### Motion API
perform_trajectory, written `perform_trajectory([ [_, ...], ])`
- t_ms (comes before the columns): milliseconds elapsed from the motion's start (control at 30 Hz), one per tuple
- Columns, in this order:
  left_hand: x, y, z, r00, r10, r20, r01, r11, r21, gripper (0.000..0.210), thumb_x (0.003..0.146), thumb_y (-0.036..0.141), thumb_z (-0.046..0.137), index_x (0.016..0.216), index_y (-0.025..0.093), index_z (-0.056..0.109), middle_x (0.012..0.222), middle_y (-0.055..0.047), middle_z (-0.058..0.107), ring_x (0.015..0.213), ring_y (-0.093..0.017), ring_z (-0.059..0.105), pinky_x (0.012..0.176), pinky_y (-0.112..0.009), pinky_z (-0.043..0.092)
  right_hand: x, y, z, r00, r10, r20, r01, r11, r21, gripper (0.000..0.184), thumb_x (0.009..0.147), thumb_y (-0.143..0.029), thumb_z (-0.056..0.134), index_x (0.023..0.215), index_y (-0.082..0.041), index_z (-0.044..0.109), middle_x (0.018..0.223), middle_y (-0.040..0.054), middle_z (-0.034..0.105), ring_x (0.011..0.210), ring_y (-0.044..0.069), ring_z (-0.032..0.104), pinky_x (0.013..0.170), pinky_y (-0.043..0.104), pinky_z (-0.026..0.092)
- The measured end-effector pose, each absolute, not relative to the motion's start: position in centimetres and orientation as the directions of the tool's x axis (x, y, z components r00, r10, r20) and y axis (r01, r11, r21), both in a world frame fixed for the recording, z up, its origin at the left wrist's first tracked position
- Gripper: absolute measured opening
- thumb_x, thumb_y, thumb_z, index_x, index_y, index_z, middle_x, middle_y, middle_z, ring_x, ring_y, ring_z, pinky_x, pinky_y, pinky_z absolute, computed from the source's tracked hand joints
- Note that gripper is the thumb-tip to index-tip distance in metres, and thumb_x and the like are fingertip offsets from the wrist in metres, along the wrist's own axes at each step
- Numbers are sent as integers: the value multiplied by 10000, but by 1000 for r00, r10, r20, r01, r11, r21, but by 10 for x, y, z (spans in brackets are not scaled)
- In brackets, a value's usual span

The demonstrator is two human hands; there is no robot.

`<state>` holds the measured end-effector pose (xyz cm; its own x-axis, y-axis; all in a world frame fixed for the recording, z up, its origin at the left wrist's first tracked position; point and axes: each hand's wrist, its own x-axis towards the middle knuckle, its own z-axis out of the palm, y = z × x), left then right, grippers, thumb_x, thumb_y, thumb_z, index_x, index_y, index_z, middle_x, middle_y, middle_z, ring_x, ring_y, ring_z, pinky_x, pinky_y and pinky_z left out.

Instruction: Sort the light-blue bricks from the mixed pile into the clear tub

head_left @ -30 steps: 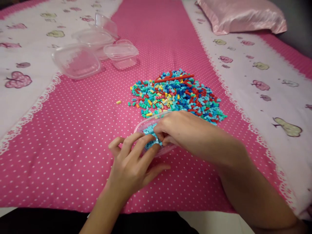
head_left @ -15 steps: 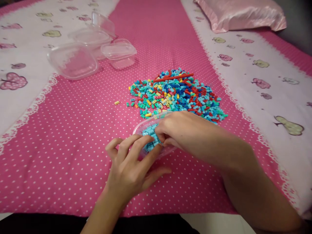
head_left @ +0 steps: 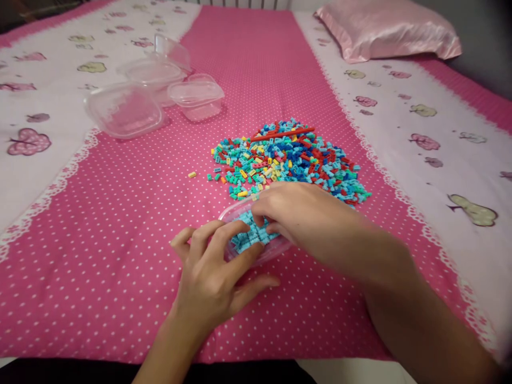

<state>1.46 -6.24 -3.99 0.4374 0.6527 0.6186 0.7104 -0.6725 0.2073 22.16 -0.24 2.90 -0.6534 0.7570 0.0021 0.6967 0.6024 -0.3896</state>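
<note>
A clear plastic container stands close in front of me, with light blue toy bricks in it, several lined up in rows. My left hand reaches over its near left rim, fingers spread and bent, with the fingertips at the bricks and the thumb out to the side. From the right, my right hand dips into the container with curled fingers. Its fingertips are down among the bricks and partly hidden, so whatever they pinch cannot be made out. Just beyond lies a heap of mixed small bricks.
Several clear containers and lids lie at the back left. A long red strip rests on the heap. One yellow brick sits apart at its left. A pink satin pillow is at the far right of the polka-dot bedspread.
My left fingers have lifted and shifted slightly left, and more of the light blue bricks shows. My right hand stays in the container. The whole view has tilted up a little.
</note>
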Motion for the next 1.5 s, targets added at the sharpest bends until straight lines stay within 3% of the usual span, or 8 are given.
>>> perform_trajectory([
  [333,15,-61,-39,447,649,615,705,-679,204,330,980,541,592,1082,260,731,1240,-128,625,1108,-330,519,940,-527,327,211,0,40,-607,779,-158,777,541,-320,152,929,-143,555,783,-170,586,826,35,642,736,149,473,656,320,244],
  [600,18,-59,-32,469,654,594,702,-684,198,337,982,552,584,1087,266,728,1264,-126,605,1128,-340,523,955,-534,310,218,1,34,-621,777,-103,746,545,-383,118,931,-129,547,862,-167,634,907,40,660,815,164,518,696,325,261],
  [800,16,-60,-35,446,679,583,694,-674,254,383,934,577,641,1078,229,711,1264,-153,577,1118,-368,529,944,-550,357,228,1,29,-679,732,45,630,614,-476,152,991,-134,520,861,-188,577,919,-3,611,809,148,468,709,316,266],
  [933,17,-59,-34,452,679,578,687,-679,260,373,949,559,626,1146,252,704,1287,-144,563,1133,-366,514,965,-564,355,228,-2,29,-694,720,1,628,605,-489,118,994,-148,578,883,-186,567,960,4,602,846,155,465,732,317,283],
  [1200,22,-59,-35,418,655,630,722,-660,207,314,945,522,652,1079,246,722,1240,-131,595,1096,-346,521,950,-535,342,227,-5,26,-704,707,-59,633,589,-502,83,1034,-188,558,970,-201,608,1076,17,642,976,192,523,852,355,344],
  [1500,23,-59,-35,398,643,654,723,-659,207,294,938,502,676,1070,240,698,1235,-124,584,1088,-331,527,935,-518,334,227,1,18,-704,708,-62,646,602,-469,73,1010,-216,604,938,-211,615,1054,10,650,966,198,549,842,361,362],
])
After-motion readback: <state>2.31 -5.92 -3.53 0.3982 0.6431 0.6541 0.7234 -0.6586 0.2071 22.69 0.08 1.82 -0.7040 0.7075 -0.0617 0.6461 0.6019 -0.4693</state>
